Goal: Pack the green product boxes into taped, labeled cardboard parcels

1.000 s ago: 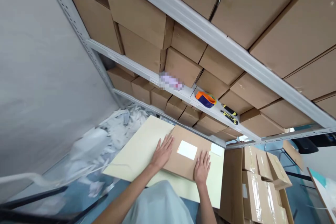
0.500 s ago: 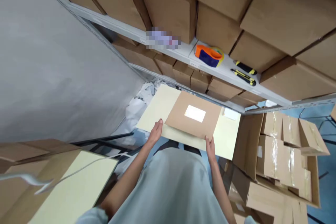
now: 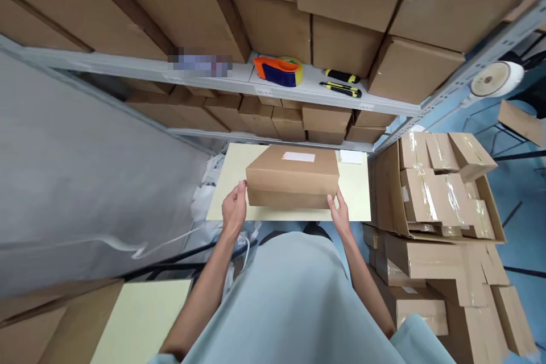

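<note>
A cardboard box (image 3: 294, 179) with a white label on its top is tilted over the pale yellow tabletop (image 3: 356, 193), its near side facing me. My left hand (image 3: 234, 205) grips the box's left edge, fingers closed against it. At the near right corner my right hand (image 3: 339, 210) holds the box, with the thumb on the front face and the fingers along the side. Whether the box's underside touches the tabletop I cannot tell. Beyond the box, a small white stack of labels or paper (image 3: 351, 157) lies at the tabletop's far right corner.
Above the tabletop runs a metal shelf (image 3: 239, 81) with a tape dispenser (image 3: 279, 72), two utility knives (image 3: 341, 90) and rows of cardboard boxes. A large open carton (image 3: 386, 193) of taped boxes stands at right. A grey wall (image 3: 85, 170) bounds the left.
The box has tipped up, so its near side now shows below the labelled top. Both hands hold its sides. The view has turned, showing more of the right.
</note>
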A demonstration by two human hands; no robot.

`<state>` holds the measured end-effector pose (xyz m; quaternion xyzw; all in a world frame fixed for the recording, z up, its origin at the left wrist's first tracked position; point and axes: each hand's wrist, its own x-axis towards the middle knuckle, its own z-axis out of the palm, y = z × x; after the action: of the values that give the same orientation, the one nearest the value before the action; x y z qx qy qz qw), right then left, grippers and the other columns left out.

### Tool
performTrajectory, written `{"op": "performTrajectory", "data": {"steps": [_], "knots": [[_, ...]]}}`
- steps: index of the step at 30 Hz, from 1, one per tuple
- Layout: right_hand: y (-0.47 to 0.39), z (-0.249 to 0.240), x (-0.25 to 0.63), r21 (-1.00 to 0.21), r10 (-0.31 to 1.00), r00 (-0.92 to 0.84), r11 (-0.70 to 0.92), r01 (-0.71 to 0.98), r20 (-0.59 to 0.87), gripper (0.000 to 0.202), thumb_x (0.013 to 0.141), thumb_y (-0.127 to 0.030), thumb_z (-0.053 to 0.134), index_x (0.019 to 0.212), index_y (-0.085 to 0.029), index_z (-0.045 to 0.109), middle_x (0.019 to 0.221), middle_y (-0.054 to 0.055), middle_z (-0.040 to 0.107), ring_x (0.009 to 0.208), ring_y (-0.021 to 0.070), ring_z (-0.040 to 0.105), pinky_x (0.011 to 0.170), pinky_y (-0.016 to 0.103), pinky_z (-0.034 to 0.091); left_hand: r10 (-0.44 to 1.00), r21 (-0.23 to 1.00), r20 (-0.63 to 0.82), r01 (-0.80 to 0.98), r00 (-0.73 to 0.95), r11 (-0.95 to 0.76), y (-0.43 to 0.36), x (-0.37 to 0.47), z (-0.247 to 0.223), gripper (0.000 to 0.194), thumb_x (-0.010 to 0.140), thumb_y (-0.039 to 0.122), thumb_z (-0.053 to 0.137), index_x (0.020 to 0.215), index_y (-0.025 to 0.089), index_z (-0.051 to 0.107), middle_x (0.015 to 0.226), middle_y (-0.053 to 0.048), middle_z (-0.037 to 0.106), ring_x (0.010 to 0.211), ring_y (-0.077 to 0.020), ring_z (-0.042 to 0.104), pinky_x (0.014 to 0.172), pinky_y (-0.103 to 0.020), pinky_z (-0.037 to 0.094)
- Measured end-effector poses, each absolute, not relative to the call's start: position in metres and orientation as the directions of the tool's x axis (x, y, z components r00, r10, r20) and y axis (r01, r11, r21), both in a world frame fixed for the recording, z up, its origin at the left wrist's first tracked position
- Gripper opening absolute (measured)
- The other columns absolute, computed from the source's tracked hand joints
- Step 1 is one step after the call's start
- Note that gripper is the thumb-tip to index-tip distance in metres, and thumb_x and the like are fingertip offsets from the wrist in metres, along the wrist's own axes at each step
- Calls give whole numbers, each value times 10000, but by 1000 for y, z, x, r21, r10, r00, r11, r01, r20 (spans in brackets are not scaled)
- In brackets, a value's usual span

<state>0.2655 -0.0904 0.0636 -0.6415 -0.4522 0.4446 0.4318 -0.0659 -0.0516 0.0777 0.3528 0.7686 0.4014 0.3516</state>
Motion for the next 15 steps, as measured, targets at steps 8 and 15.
{"op": "performTrajectory", "data": {"steps": [8, 15], "knots": [[-183, 116, 298, -983, 916, 389, -147, 110, -94, 947, 965, -775, 694, 1692, -191, 530, 1742, 121, 503, 1665, 316, 432, 1396, 528, 295, 926, 949, -126, 230, -356, 217, -120, -36, 131, 770, 1083, 717, 436, 1383, 99, 783, 1467, -200, 749, 1439, -326, 676, 1287, -474, 467], [-356, 144, 308, -977, 754, 651, -192, 88, -89, 965, 977, -793, 672, 1719, -208, 481, 1755, 110, 484, 1665, 306, 433, 1399, 518, 302, 986, 993, -50, 101, -158, 67, -215, 6, 135, 644, 1092, 600, 481, 1386, 110, 779, 1429, -151, 780, 1372, -341, 718, 1250, -496, 535]]}}
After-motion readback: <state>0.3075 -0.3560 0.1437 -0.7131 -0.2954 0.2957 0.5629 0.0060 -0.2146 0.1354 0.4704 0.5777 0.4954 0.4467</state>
